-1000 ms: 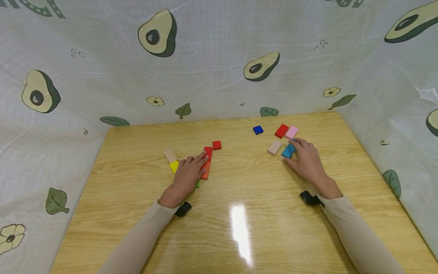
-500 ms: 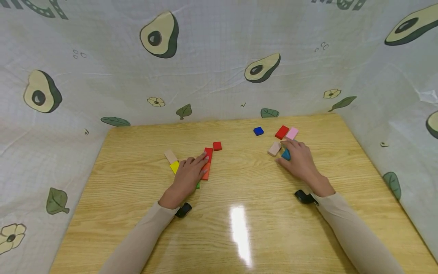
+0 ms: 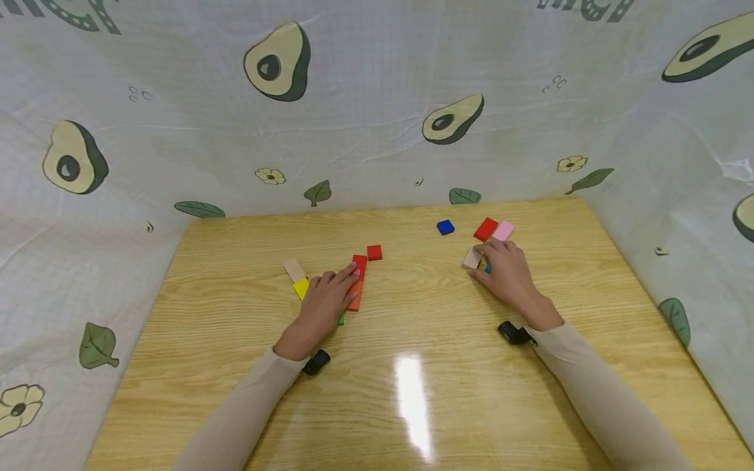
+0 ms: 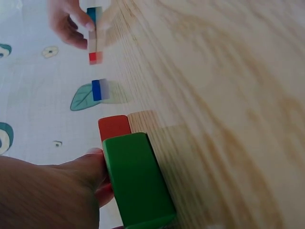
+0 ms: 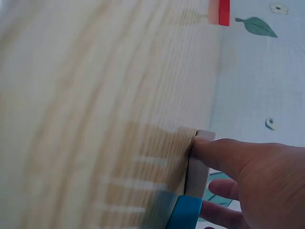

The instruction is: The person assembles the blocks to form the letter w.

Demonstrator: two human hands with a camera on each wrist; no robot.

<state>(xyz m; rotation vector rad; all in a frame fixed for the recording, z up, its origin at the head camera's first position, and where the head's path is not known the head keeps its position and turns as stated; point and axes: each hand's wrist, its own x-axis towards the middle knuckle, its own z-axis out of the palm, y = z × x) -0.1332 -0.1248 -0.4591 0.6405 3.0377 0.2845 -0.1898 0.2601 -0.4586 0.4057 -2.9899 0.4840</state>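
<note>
My right hand spans a beige block, its thumb and fingertips pinching the two ends. Against that block lies a blue block, mostly hidden under the same hand in the head view. On the left, my left hand rests over a group of blocks, fingers extended onto a red block and an orange block. The green block fills the near part of the left wrist view, and in the head view the palm covers most of it.
Beyond the left hand lie a yellow block, another beige block and a small red square block. Farther back on the wooden table are a dark blue block, a red block and a pink block.
My right hand has shifted left, from the blue block across to the beige one, covering more of the blue. My left hand stays where it was.
</note>
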